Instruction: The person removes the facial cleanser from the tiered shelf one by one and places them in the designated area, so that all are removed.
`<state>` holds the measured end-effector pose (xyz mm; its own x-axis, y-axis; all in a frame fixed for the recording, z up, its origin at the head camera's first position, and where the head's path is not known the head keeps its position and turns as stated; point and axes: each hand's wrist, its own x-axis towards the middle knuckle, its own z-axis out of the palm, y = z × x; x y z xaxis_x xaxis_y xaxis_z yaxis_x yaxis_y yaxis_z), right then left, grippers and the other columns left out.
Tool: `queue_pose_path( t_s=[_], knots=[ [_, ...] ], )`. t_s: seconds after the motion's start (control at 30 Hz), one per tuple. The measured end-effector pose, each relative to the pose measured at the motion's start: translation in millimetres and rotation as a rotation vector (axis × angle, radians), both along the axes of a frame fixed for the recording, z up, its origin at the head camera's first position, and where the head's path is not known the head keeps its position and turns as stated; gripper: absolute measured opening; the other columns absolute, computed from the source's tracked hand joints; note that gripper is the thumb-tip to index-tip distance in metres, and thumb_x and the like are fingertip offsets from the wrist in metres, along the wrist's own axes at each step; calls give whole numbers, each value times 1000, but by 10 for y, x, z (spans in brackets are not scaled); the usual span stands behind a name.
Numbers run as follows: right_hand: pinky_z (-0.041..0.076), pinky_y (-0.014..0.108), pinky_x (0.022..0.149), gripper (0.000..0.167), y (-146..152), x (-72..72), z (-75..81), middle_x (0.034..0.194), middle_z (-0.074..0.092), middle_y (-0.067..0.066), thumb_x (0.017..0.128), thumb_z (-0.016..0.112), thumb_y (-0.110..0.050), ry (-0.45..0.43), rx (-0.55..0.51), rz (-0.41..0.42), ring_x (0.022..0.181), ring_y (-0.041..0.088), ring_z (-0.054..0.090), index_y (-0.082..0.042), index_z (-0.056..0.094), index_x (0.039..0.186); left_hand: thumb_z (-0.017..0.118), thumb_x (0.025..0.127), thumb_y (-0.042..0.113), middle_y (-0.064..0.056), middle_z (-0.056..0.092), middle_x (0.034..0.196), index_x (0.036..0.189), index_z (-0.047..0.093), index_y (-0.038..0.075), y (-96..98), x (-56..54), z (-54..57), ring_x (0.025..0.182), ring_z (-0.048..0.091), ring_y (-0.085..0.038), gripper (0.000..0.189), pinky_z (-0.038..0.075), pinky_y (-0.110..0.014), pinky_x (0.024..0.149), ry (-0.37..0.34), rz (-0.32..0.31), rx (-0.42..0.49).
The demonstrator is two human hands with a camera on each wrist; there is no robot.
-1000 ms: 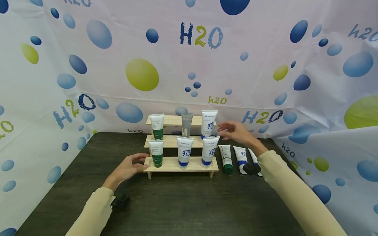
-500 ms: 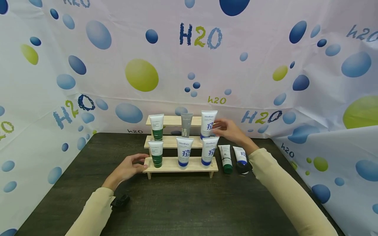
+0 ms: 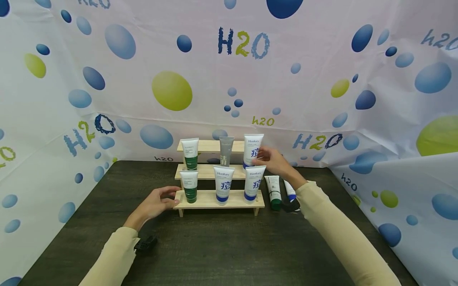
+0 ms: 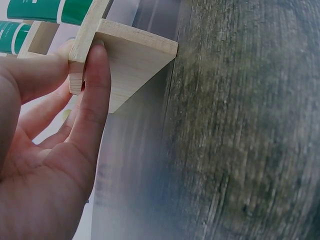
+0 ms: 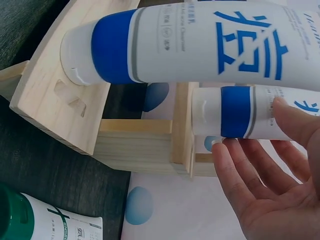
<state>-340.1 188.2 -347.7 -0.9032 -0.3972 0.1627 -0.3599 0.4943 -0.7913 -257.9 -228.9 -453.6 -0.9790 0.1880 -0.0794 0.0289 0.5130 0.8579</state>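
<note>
The right hand (image 3: 272, 161) grasps the far right tube (image 3: 252, 150), white with a blue band, which stands cap down at the right end of the middle tier of the wooden stand (image 3: 205, 199). The thumb crosses its front face and the other fingers curl to its right side and behind, so the tube lies between them; its cap meets the shelf. The left hand (image 3: 154, 204) pinches the left end of the nearest tier, thumb above and a finger beneath the board.

Just nearer than the grasped tube is the near right tube (image 3: 255, 180), and left of it the near middle tube (image 3: 224, 180); both read "Hankey" over a large blue "痘", as does the grasped one. At the left stand the near green tube (image 3: 189, 183) and the far green tube (image 3: 190, 152), white above and green below, with "HANKEY" in small letters. Between the far ones, the gray tube (image 3: 226, 149) bears a small brand line and a large pale character.

On the dark table (image 3: 229, 246), right of the stand, lie a green-capped tube (image 3: 273, 187) and a blue-banded tube (image 3: 290, 191), partly hidden by the right wrist. The backdrop (image 3: 211, 115) repeats "H2O".
</note>
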Motion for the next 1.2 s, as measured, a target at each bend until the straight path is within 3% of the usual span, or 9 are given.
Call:
queue_pose_path(
  t_s=[0.37, 0.6, 0.9, 1.2],
  knots=[
    [49, 56, 109, 47, -2, -12, -42, 138, 61, 30, 101, 67, -13, 38, -24, -21, 127, 45, 61, 8, 52, 141, 72, 97, 18, -28, 52, 146, 148, 51, 2, 4, -8, -11, 124, 64, -39, 57, 57, -48, 99, -2, 1, -6],
    [51, 54, 107, 50, 106, 1, 14, 139, 61, 26, 101, 68, -19, 3, 9, -71, 129, 43, 60, 4, 53, 142, 72, 97, 16, -27, 52, 146, 148, 51, 2, 4, -12, -19, 123, 65, -38, 57, 57, -47, 99, -1, 3, -1],
    [56, 51, 101, 52, 270, 15, 112, 140, 56, 32, 102, 65, -10, -50, -101, -60, 128, 46, 59, 7, 46, 147, 72, 97, 17, -29, 52, 147, 148, 51, 1, 12, -8, -4, 125, 64, -40, 57, 56, -49, 100, 6, -3, -8],
    [59, 43, 96, 49, 409, 55, 171, 136, 58, 34, 102, 65, -9, 11, -89, -80, 124, 47, 61, 10, 48, 144, 72, 98, 17, -30, 52, 146, 149, 50, 1, 22, 7, 25, 124, 64, -40, 58, 57, -49, 99, 3, -4, -26]
  ],
)
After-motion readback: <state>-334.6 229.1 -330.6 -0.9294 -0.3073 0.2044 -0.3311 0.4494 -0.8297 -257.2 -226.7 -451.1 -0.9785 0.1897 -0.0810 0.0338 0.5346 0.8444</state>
